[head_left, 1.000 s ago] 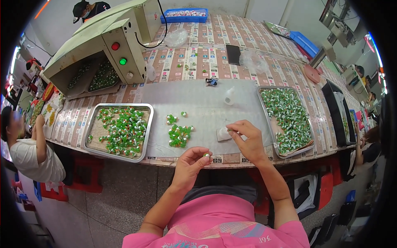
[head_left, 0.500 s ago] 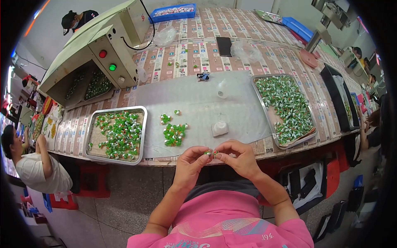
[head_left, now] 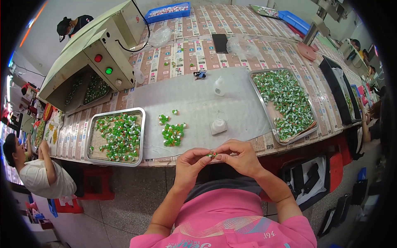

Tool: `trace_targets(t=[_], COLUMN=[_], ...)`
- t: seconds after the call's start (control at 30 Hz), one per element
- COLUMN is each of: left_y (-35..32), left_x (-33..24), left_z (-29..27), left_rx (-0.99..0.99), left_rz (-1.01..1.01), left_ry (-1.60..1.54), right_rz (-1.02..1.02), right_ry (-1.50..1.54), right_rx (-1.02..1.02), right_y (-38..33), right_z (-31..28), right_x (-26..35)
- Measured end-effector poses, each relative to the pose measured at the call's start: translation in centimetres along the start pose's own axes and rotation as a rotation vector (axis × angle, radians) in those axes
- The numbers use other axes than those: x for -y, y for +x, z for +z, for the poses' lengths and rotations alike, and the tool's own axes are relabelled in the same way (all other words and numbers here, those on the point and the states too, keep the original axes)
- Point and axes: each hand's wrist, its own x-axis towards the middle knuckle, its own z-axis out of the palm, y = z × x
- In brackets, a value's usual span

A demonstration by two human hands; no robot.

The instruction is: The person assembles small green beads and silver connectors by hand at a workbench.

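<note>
At the table's near edge, my left hand [head_left: 190,166] pinches a small green piece [head_left: 213,155] with a red-orange spot between thumb and fingers. My right hand [head_left: 239,159] meets it there, its thumb and forefinger closed on the piece's other side. The fingertips cover most of it. Just beyond, a loose pile of green-and-white pieces [head_left: 173,134] lies on the grey sheet [head_left: 194,103], two smaller clusters behind it. To the left, a metal tray [head_left: 143,136] holds many similar green pieces. A small white pot [head_left: 218,127] and a white squeeze bottle [head_left: 219,87] stand past my hands.
A second metal tray [head_left: 264,111], full of green-and-white pieces, lies at right. A cream machine [head_left: 89,49] with red and green buttons stands at far left, trays inside its opening. A black box [head_left: 337,93] sits at the right edge. A person [head_left: 43,173] works at left.
The view has shifted slightly. My fingertips have drawn closer together around the small piece, which now shows as one between both hands.
</note>
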Motion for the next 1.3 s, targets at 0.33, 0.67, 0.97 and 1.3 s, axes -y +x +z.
trace_targets(t=[0.33, 0.67, 0.97, 1.3], left_y=[0.6, 0.3, -1.0, -1.2], left_x=[1.4, -0.1, -7.2, -7.8], left_z=[0.9, 3.9, -5.8, -11.9], left_rx=[0.021, -0.025, -0.678, -0.857], left_rz=[0.275, 0.195, 0.695, 0.696], left_ry=[0.231, 0.425, 1.242, 1.608], right_rz=[-0.055, -0.138, -0.280, -0.179], right_ry=[0.013, -0.087, -0.932, -1.147], right_rx=[0.020, 0.030, -0.666, -0.354], right_y=[-0.1, -1.7, -2.3, -0.3], right_z=[-0.9, -6.1, -23.7, -25.8], right_x=[-1.3, -0.3, -4.6, -6.0])
